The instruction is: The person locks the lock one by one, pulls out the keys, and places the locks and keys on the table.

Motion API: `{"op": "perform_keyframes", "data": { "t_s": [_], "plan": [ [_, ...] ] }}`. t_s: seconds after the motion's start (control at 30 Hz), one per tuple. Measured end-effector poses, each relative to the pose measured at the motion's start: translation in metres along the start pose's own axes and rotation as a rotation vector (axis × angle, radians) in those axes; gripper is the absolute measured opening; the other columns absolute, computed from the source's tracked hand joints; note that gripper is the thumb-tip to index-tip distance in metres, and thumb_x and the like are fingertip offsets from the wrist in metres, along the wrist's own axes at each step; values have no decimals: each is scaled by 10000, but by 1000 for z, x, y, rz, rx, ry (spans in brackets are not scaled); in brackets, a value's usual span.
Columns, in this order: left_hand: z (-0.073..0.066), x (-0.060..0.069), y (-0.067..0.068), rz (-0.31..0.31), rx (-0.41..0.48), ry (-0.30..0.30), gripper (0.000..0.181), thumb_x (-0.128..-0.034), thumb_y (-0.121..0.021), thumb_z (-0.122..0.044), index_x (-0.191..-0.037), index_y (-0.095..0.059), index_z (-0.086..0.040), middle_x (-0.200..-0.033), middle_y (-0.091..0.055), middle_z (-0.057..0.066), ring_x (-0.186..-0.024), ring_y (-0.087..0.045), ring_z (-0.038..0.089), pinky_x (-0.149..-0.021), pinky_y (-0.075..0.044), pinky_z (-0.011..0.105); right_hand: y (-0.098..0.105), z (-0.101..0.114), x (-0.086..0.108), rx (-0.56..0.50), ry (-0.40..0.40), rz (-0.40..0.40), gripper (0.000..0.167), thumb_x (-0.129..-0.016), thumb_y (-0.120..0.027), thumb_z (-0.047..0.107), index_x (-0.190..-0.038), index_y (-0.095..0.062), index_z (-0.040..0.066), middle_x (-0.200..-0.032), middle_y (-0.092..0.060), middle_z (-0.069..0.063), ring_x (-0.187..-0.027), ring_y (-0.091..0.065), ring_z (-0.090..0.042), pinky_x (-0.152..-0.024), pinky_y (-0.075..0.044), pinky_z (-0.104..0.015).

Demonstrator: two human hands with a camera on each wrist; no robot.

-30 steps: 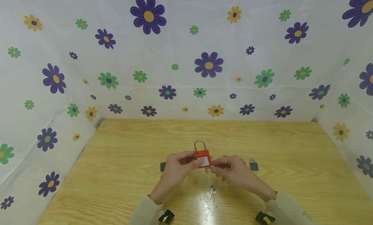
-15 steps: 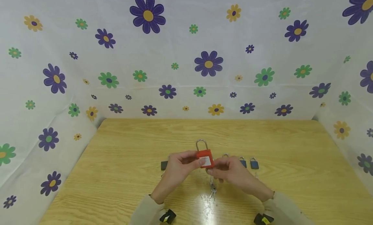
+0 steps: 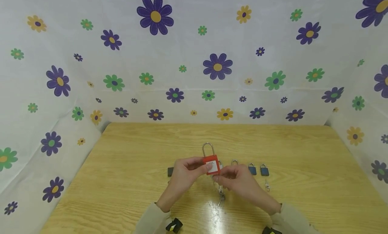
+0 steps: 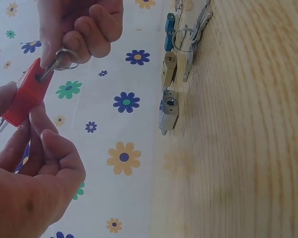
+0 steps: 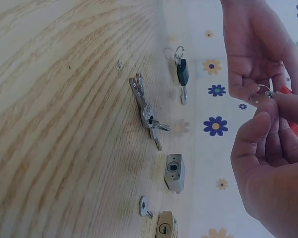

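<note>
A red padlock [image 3: 207, 158] with a white label is held up over the table, its tall shackle pointing upward. My left hand [image 3: 186, 175] grips its body, thumb across the label. At the lock's underside, my right hand [image 3: 244, 183] pinches a small key [image 4: 50, 69]. In the left wrist view that key's tip is in the keyhole, and a metal key ring [image 4: 69, 51] hangs from it beside the curled right fingers. My fingers cover part of the key.
On the wooden table [image 3: 145, 143] behind the hands stand blue padlocks [image 3: 264, 171], a brass padlock [image 4: 169, 68] and a silver padlock [image 4: 169, 111]. A dark padlock [image 3: 170, 172] is at the left. Loose keys [image 5: 149, 116] lie in front. A flowered cloth [image 3: 182, 45] encloses the table.
My right hand has shifted slightly left at the padlock's underside, uncovering more of the blue padlocks. The red padlock stays nearly in place in my left hand.
</note>
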State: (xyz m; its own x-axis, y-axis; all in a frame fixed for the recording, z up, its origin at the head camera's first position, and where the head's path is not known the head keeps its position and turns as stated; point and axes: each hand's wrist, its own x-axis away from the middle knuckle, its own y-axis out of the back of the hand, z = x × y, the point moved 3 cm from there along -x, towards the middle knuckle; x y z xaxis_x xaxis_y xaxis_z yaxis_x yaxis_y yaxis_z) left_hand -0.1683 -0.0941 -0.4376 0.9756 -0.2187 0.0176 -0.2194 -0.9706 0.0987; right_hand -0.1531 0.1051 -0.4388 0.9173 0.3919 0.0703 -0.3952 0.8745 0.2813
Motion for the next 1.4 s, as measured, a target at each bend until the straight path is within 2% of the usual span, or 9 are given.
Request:
{"op": "perform_keyframes", "data": {
  "t_s": [0.17,0.43,0.57,0.73,0.9,1.03,1.27,1.4],
  "plan": [
    [2,0,-1,-13,9,9,295,-916,-777,-164,-1171,-756,-17,-1107,-770,177,-937,-720,127,-810,-587,264,-3,0,2,13,-1,4,176,-950,-733,205,-969,-776,36,-885,-752,-138,-683,-607,-104,-611,-525,-247],
    [4,-3,-1,-33,12,53,286,-919,-770,-196,-1154,-763,-33,-1108,-774,126,-981,-682,132,-879,-558,352,-7,1,3,27,15,-3,181,-958,-722,205,-933,-759,30,-778,-698,-82,-611,-554,-54,-567,-492,-225],
    [5,-4,-1,-35,19,67,284,-926,-760,-201,-1156,-761,-36,-1135,-772,114,-995,-679,128,-901,-557,377,-9,4,3,45,39,-7,194,-965,-713,202,-930,-750,14,-811,-712,-132,-608,-553,-43,-554,-477,-214],
    [9,-6,-1,-42,27,75,286,-938,-748,-200,-1161,-758,-21,-1134,-771,118,-997,-667,122,-883,-549,330,-10,6,3,85,62,-4,196,-976,-694,192,-919,-735,9,-821,-708,-135,-599,-521,-31,-518,-421,-193],
    [9,-6,-2,-57,33,80,306,-937,-756,-203,-1177,-752,-13,-1127,-769,130,-963,-653,118,-863,-536,324,-10,7,3,131,65,1,173,-988,-666,158,-897,-710,17,-757,-656,-55,-578,-460,-17,-493,-359,-176],
    [9,-5,-2,-74,41,107,317,-938,-756,-212,-1183,-750,-11,-1117,-772,127,-941,-655,102,-834,-528,297,-10,10,3,153,80,15,173,-993,-644,138,-889,-692,9,-701,-576,24,-563,-424,-10,-488,-335,-173],
    [8,-6,-2,-96,70,140,313,-943,-745,-201,-1180,-748,4,-1120,-775,127,-934,-660,102,-844,-539,308,-11,16,4,147,111,17,186,-1005,-620,142,-885,-674,11,-653,-506,51,-527,-397,2,-471,-322,-171],
    [6,-7,-2,-102,92,160,322,-944,-744,-213,-1176,-747,10,-1108,-776,99,-916,-649,115,-862,-542,324,-12,18,4,120,100,7,185,-1004,-618,142,-885,-677,14,-676,-537,18,-537,-413,-8,-473,-335,-185]
  ]
}}
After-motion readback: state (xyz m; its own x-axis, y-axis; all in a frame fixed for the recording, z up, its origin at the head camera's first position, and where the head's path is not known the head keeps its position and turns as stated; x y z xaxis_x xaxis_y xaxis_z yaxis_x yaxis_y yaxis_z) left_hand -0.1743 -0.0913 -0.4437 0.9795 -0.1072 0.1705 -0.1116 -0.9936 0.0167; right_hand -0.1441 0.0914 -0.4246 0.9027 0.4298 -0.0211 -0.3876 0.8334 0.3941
